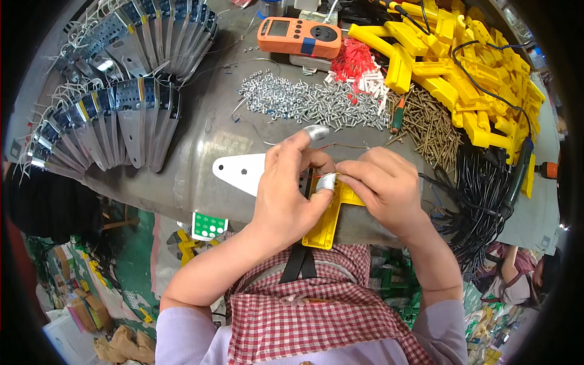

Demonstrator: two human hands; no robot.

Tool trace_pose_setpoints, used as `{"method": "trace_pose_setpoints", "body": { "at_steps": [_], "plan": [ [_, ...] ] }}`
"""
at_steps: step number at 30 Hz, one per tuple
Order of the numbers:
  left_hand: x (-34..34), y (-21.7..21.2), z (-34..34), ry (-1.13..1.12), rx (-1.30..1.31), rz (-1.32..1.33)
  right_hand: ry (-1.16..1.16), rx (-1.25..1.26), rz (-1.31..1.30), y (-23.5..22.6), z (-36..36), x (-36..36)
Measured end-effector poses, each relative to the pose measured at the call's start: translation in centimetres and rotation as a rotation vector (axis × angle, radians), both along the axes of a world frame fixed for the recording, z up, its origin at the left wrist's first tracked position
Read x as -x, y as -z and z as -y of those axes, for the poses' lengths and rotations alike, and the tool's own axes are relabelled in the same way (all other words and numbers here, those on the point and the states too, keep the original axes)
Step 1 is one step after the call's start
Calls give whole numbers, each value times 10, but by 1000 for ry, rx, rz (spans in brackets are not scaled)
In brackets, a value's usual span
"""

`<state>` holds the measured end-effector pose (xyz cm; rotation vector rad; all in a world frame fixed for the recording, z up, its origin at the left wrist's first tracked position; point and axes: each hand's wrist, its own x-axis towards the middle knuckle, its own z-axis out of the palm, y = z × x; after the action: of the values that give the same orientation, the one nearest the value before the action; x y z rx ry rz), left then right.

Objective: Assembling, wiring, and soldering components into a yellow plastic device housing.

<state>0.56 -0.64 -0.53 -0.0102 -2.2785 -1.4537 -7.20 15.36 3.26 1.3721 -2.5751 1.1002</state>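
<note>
My left hand (pixel 283 188) is closed over the upper part of a yellow plastic housing (pixel 322 228), its thumb and a bent finger pinching thin wire. Silver tape wraps its thumb tip and one raised fingertip. With thumb and index finger together, my right hand (pixel 380 188) pinches the thin wire (pixel 336 176) close to my left thumb. The exact wire ends are hidden by the fingers. A white tapered plate (pixel 240 173) with dark holes sticks out to the left from under my left hand. The housing's lower end reaches the table's near edge.
Metal blade-shaped plates with white wires (pixel 137 118) fan out at left. Behind my hands lie nuts (pixel 267 94), silver screws (pixel 347 103), brass-coloured screws (pixel 429 125), a screwdriver (pixel 398 115) and an orange meter (pixel 298 36). Yellow housings (pixel 462 73) and black cables (pixel 468 207) heap at right.
</note>
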Motion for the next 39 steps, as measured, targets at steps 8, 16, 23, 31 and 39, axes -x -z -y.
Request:
{"method": "trace_pose_setpoints", "body": {
  "at_steps": [8,16,23,31,39],
  "plan": [
    [11,-12,53,0,468,-209,22,-92,474,-15,-4,10],
    [49,-11,98,384,827,37,-42,-14,424,-4,-2,21],
    [57,-13,101,409,791,218,312,393,706,-1,30,142],
    [43,-41,70,169,261,77,467,533,231,6,38,249],
    [41,-45,58,249,4,157,502,878,157,-52,3,120]
  ]
}}
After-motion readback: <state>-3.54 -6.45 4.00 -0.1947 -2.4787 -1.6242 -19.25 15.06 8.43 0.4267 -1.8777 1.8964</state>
